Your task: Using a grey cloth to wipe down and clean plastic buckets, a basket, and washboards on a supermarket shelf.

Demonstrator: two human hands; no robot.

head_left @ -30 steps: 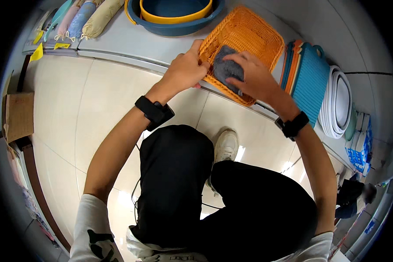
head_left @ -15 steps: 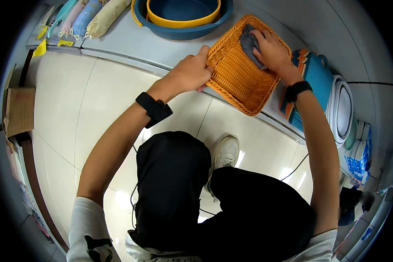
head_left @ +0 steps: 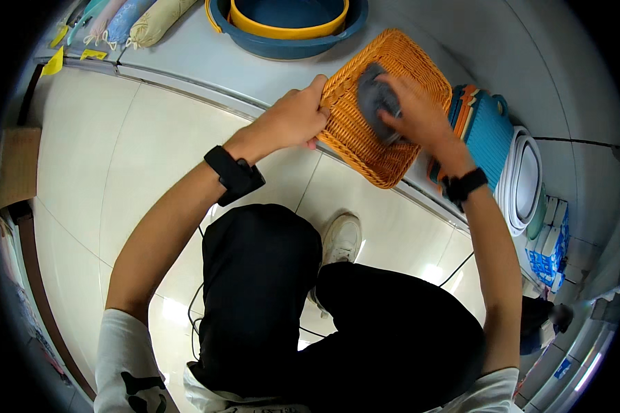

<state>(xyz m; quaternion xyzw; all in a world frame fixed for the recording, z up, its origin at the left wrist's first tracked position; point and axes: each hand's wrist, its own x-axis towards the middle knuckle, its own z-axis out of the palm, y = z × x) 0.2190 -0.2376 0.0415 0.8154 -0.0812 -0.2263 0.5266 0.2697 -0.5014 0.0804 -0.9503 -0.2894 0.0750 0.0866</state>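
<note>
Evidently a crowded shelf (head_left: 186,76) — household wares on either side of the work. Behind and left of the wicker basket (head_left: 364,146) stood a blue basin (head_left: 275,49), a yellow-rimmed one nested in it; farther left lay rolled fabric bundles (head_left: 160,24), with a yellow tag (head_left: 53,62) at the shelf edge. Just right of the basket, blue and orange boards (head_left: 490,138) leaned close, then white basins (head_left: 527,175) and blue-and-white packs (head_left: 548,258).

The basket, tilted in view, overhung the shelf's front edge; whether it rested there or was lifted, I could not tell. The left hand (head_left: 293,118) was closed on its near-left rim. The right hand (head_left: 420,113) was curved around a grey cloth (head_left: 375,100) inside the basket, thumb and fingers apart with the cloth between them.

Hard to make out: the right fingertips, blurred, and the part of the cloth beneath them. The right wrist and its black band (head_left: 463,186) covered some of the boards' lower edge. Basin and bundles were cut off at the top — and a dark figure (head_left: 539,323), lower right, was indistinct.
</note>
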